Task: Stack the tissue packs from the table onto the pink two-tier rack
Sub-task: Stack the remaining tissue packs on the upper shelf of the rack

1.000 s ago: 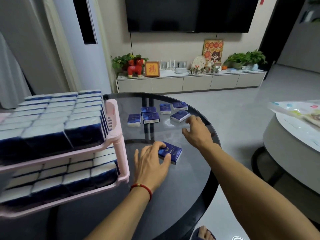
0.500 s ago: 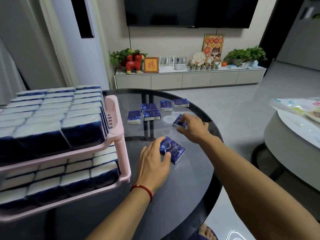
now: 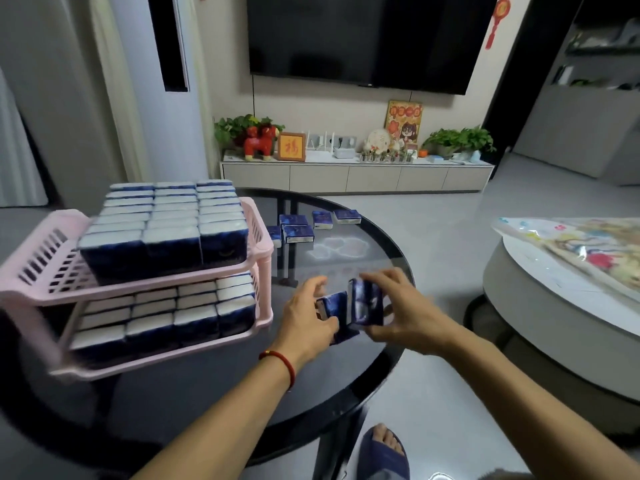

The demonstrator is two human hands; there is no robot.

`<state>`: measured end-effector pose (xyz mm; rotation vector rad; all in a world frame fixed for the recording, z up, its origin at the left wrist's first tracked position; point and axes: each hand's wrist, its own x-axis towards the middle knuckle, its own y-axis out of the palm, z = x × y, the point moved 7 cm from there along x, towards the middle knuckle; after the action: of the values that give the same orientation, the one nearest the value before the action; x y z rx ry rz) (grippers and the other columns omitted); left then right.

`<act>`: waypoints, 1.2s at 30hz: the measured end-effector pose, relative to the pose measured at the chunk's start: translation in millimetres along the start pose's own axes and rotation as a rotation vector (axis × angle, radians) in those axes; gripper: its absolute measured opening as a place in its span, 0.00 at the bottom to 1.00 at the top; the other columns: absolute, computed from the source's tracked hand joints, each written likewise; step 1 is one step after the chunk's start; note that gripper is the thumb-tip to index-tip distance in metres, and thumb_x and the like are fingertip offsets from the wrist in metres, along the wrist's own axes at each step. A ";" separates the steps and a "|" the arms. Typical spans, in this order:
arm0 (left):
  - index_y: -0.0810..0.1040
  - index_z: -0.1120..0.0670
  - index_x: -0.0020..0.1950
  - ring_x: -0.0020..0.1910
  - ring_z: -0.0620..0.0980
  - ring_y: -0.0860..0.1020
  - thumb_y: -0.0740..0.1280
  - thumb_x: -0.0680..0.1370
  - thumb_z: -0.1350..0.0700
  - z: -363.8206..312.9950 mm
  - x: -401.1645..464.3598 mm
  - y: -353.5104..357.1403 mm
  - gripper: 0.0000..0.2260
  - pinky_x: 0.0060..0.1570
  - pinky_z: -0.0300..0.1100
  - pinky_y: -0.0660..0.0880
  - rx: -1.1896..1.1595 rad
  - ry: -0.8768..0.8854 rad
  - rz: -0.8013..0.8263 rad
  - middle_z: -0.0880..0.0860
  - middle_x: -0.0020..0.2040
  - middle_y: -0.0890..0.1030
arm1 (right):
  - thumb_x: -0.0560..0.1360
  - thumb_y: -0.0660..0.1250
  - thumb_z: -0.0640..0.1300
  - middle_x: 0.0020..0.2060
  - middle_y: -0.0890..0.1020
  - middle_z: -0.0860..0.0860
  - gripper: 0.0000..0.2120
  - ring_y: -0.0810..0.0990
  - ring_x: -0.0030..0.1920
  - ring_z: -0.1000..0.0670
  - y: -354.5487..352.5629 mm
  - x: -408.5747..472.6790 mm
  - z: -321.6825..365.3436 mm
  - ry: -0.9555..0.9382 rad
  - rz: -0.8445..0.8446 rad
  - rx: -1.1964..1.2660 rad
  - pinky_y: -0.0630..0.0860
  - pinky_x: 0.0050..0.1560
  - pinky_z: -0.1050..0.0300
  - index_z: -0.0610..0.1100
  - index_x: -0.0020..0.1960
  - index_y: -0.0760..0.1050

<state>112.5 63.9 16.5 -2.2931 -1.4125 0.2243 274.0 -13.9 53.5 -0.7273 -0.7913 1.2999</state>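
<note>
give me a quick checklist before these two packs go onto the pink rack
1. Left hand grips a tissue pack: ok.
2. Right hand grips the second pack: ok.
3. Both packs lifted off the glass table: cannot tell, the frame is blurred.
4. Free space on the top tier of the pink rack: ok, its near left part is bare.
5. Free space on the lower tier: cannot tell, it looks nearly full.
6. Packs left at the far side of the table: not ok, several remain.
</note>
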 end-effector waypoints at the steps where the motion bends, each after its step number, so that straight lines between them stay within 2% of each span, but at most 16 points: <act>1: 0.74 0.45 0.67 0.57 0.51 0.82 0.76 0.68 0.61 1.9 -4.8 -3.0 0.30 0.62 0.51 0.79 -0.059 -0.027 0.026 0.49 0.58 0.81 | 0.67 0.79 0.42 0.64 0.65 0.54 0.40 0.72 0.60 0.54 7.0 -6.7 15.7 -0.038 0.038 -0.025 0.77 0.60 0.61 0.50 0.75 0.65; 3: 0.75 0.42 0.60 0.51 0.52 0.85 0.75 0.66 0.62 4.7 -14.6 -12.7 0.27 0.55 0.55 0.82 -0.140 -0.065 0.062 0.51 0.52 0.85 | 0.66 0.78 0.43 0.65 0.64 0.55 0.39 0.70 0.61 0.55 18.4 -16.3 42.8 -0.089 0.059 -0.055 0.76 0.61 0.62 0.50 0.73 0.65; 4: 0.76 0.43 0.60 0.51 0.52 0.85 0.75 0.67 0.65 6.2 -19.9 -19.1 0.26 0.54 0.53 0.83 -0.159 -0.082 0.066 0.51 0.51 0.85 | 0.67 0.78 0.43 0.65 0.65 0.54 0.38 0.70 0.61 0.54 23.6 -19.2 53.0 -0.106 0.056 -0.052 0.76 0.62 0.61 0.50 0.72 0.65; 7: 0.78 0.52 0.61 0.51 0.50 0.84 0.71 0.70 0.75 11.9 -38.0 -42.6 0.25 0.47 0.37 0.81 -0.252 -0.100 0.055 0.54 0.52 0.86 | 0.67 0.77 0.43 0.60 0.72 0.53 0.35 0.75 0.55 0.52 39.8 -28.6 78.2 -0.152 0.052 0.028 0.78 0.58 0.55 0.52 0.68 0.64; 8: 0.79 0.54 0.61 0.52 0.49 0.84 0.70 0.70 0.76 12.2 -45.0 -50.7 0.25 0.47 0.35 0.80 -0.274 -0.096 0.060 0.54 0.52 0.86 | 0.68 0.77 0.43 0.59 0.73 0.53 0.35 0.76 0.54 0.51 44.5 -31.6 84.4 -0.173 0.047 0.051 0.79 0.56 0.52 0.53 0.68 0.63; 9: 0.80 0.55 0.61 0.54 0.50 0.84 0.69 0.70 0.75 11.7 -53.0 -57.7 0.24 0.50 0.35 0.79 -0.310 -0.096 0.066 0.54 0.53 0.86 | 0.68 0.77 0.43 0.60 0.72 0.53 0.35 0.76 0.54 0.50 48.5 -34.4 90.1 -0.202 0.039 0.064 0.80 0.55 0.51 0.54 0.68 0.63; 11: 0.81 0.54 0.62 0.60 0.49 0.83 0.72 0.68 0.67 14.2 -65.6 -69.2 0.24 0.56 0.38 0.78 -0.390 -0.096 0.081 0.53 0.56 0.86 | 0.68 0.77 0.41 0.64 0.69 0.54 0.37 0.76 0.55 0.50 55.2 -38.0 100.2 -0.269 0.017 0.054 0.80 0.55 0.52 0.53 0.70 0.62; 14: 0.77 0.47 0.69 0.63 0.43 0.80 0.77 0.67 0.53 10.9 -86.3 -81.8 0.30 0.63 0.40 0.77 -0.259 -0.004 0.098 0.45 0.64 0.82 | 0.69 0.77 0.41 0.69 0.65 0.53 0.38 0.77 0.60 0.49 66.4 -40.3 116.4 -0.370 -0.037 -0.026 0.80 0.58 0.53 0.51 0.73 0.61; 16: 0.76 0.43 0.69 0.66 0.42 0.78 0.79 0.69 0.55 11.2 -93.4 -93.4 0.30 0.67 0.46 0.75 -0.137 0.056 0.029 0.42 0.65 0.80 | 0.70 0.78 0.43 0.70 0.63 0.51 0.41 0.75 0.62 0.52 75.0 -41.2 127.1 -0.425 -0.049 -0.057 0.78 0.61 0.59 0.52 0.75 0.59; 18: 0.77 0.44 0.69 0.66 0.42 0.78 0.77 0.70 0.63 15.3 -96.1 -104.5 0.30 0.69 0.47 0.74 -0.121 0.090 -0.011 0.42 0.64 0.81 | 0.71 0.78 0.46 0.71 0.63 0.53 0.41 0.72 0.63 0.57 78.4 -39.8 132.3 -0.445 -0.047 0.013 0.76 0.61 0.64 0.54 0.76 0.57; 21: 0.75 0.44 0.70 0.66 0.42 0.78 0.76 0.70 0.67 25.7 -96.6 -114.3 0.32 0.70 0.45 0.73 -0.078 0.094 0.002 0.43 0.65 0.81 | 0.76 0.74 0.49 0.71 0.67 0.57 0.37 0.73 0.63 0.60 78.8 -33.1 127.2 -0.367 -0.043 0.147 0.77 0.59 0.62 0.56 0.78 0.58; 23: 0.75 0.40 0.68 0.66 0.41 0.78 0.76 0.70 0.66 36.6 -99.0 -113.6 0.33 0.71 0.47 0.73 -0.053 0.051 0.052 0.43 0.65 0.81 | 0.78 0.70 0.51 0.69 0.71 0.58 0.32 0.74 0.61 0.59 83.6 -28.5 125.8 -0.341 -0.027 0.143 0.79 0.58 0.60 0.56 0.78 0.60; 27: 0.74 0.37 0.68 0.65 0.43 0.79 0.76 0.70 0.59 45.7 -101.5 -110.5 0.31 0.69 0.51 0.75 0.023 0.033 0.081 0.43 0.63 0.81 | 0.80 0.68 0.51 0.62 0.76 0.56 0.20 0.77 0.57 0.57 90.9 -21.4 129.6 -0.337 0.008 0.125 0.78 0.56 0.64 0.54 0.71 0.72; 32: 0.71 0.34 0.68 0.63 0.40 0.78 0.77 0.68 0.47 38.2 -105.2 -115.8 0.31 0.68 0.49 0.75 0.103 0.021 0.071 0.40 0.63 0.80 | 0.78 0.70 0.51 0.59 0.78 0.55 0.20 0.80 0.54 0.56 88.7 -15.3 131.7 -0.314 0.034 0.138 0.79 0.56 0.63 0.53 0.70 0.74; 36: 0.76 0.39 0.65 0.59 0.37 0.79 0.77 0.72 0.51 19.6 -120.6 -134.1 0.23 0.63 0.44 0.77 0.187 0.119 -0.030 0.38 0.58 0.82 | 0.76 0.73 0.50 0.59 0.79 0.58 0.23 0.79 0.55 0.59 82.7 -21.3 146.9 -0.371 0.003 0.182 0.78 0.54 0.68 0.51 0.70 0.74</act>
<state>-59.3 14.8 47.8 -2.0969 -1.3071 0.1983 104.4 -20.6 63.1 -0.3444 -0.9515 1.5099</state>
